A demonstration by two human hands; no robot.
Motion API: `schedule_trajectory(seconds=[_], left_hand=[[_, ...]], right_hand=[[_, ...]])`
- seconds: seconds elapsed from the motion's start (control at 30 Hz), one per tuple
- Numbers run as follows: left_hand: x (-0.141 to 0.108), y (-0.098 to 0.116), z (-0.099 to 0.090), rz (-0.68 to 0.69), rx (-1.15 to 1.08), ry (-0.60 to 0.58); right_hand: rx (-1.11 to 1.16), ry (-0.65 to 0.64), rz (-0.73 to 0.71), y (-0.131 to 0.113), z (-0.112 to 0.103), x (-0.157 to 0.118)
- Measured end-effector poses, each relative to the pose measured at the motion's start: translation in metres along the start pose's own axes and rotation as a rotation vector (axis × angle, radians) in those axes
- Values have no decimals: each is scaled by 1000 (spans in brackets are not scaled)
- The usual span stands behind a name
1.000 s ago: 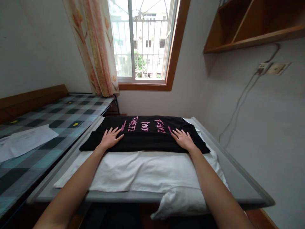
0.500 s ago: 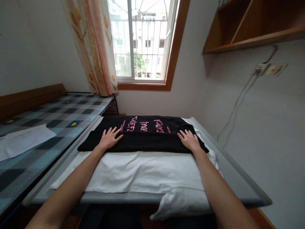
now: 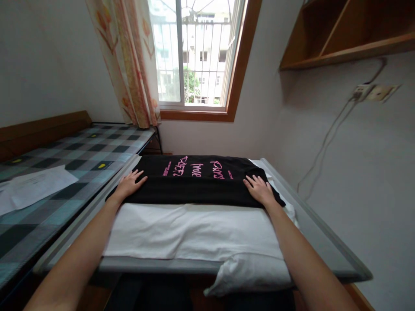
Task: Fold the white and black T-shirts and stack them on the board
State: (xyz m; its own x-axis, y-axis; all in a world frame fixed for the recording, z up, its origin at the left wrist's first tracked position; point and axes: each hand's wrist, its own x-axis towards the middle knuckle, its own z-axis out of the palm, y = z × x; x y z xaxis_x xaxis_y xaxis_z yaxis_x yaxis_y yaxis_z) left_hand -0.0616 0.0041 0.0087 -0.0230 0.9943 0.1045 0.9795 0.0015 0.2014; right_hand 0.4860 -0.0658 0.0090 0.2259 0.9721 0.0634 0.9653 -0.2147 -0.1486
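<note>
Black cloth [image 3: 197, 191] was found laid crosswise on a grey-topped table [image 3: 339, 261], its long side towards the wearer of the camera. Pink lettering [image 3: 196, 169] was borne on its far part; the word "true" could be made out near the middle. The near strip was plain black, and several of the larger letters were cut off along its upper edge.

Left hand [image 3: 130, 185] was placed palm down on the left end of the black cloth, fingers extended and slightly parted, thumb held out towards the middle. Right hand [image 3: 260, 190] was set likewise near the right end, fingers spread, thumb pointed inward. No fabric was seen pinched or gripped by either hand. Both forearms were stretched forward over the table.

White cloth [image 3: 191, 233] was spread on the table, partly covered by the black cloth; light wrinkles were noted, and one corner was draped over the near table edge, beside the right forearm.

To the left, a bed [image 3: 76, 168] was noted, covered in a checked pattern, with papers [image 3: 40, 185] laid on it. A window [image 3: 201, 60] was framed in brown beyond the table, partly screened by a flowered curtain [image 3: 128, 65].
</note>
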Motion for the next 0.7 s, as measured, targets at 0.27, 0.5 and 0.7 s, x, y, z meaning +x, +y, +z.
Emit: schedule_trajectory(seconds=[0.27, 0.5, 0.7], left_hand=[[-13, 14, -11, 72, 19, 151], [-26, 88, -12, 411, -44, 142], [8, 125, 3, 393, -6, -10]], right_hand=[[-28, 110, -55, 0, 1, -2], [4, 283, -286, -16, -6, -11], [83, 122, -315, -32, -10, 7]])
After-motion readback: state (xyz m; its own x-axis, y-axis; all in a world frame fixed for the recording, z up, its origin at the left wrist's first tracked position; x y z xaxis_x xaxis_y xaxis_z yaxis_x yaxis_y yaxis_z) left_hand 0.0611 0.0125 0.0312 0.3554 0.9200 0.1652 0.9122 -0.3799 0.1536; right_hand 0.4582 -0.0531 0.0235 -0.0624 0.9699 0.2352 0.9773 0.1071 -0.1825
